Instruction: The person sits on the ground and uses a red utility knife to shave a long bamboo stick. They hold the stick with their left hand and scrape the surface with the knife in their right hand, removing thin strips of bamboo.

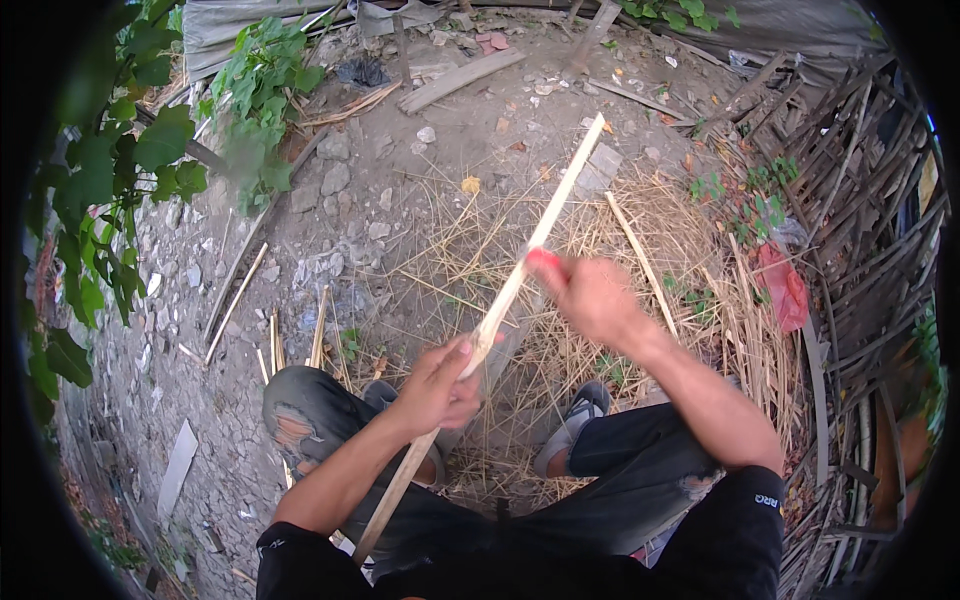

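A long pale strip of split bamboo or wood runs slantwise from beside my left thigh up to a pointed far end. My left hand is closed round it at about its middle. Farther up, my right hand is closed, its thumb side against the strip and slightly blurred. Something red shows at its thumb, touching the strip; whether it is a tool's handle or a wrapping I cannot tell. Any blade there is hidden. Thin straw-like shavings lie on the ground beyond my hands.
Between my knees and farther right lie more shavings and a loose pale strip. Several strips stand by my left knee. At right are a red plastic bag and a pile of sticks. Leafy branches hang at left.
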`<move>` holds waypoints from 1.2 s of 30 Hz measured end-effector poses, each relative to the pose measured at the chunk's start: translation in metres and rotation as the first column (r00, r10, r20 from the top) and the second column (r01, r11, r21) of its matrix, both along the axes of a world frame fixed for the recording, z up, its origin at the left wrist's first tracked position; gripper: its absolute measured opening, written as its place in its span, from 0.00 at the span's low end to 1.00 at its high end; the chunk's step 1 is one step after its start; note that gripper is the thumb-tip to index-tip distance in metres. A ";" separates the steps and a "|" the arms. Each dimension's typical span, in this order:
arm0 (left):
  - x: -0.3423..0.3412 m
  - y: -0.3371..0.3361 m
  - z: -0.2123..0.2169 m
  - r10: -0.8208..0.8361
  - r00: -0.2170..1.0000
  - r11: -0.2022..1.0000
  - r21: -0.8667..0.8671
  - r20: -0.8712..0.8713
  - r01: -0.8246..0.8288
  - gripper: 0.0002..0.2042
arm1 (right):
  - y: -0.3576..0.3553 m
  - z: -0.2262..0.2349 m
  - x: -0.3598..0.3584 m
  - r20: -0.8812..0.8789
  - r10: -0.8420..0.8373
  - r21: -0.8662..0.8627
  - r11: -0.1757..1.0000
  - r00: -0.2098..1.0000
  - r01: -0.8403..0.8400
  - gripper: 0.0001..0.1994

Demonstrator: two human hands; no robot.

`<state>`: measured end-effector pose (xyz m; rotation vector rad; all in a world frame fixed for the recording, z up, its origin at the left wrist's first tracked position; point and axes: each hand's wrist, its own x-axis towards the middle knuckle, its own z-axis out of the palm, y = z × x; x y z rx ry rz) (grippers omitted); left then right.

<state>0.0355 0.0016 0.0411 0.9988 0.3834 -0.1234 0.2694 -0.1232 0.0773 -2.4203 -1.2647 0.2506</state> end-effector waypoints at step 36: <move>0.004 -0.008 -0.011 0.087 0.984 0.976 0.183 0.156 -0.115 0.24 | -0.025 0.014 -0.047 0.024 0.286 -0.066 0.957 0.958 -0.284 0.28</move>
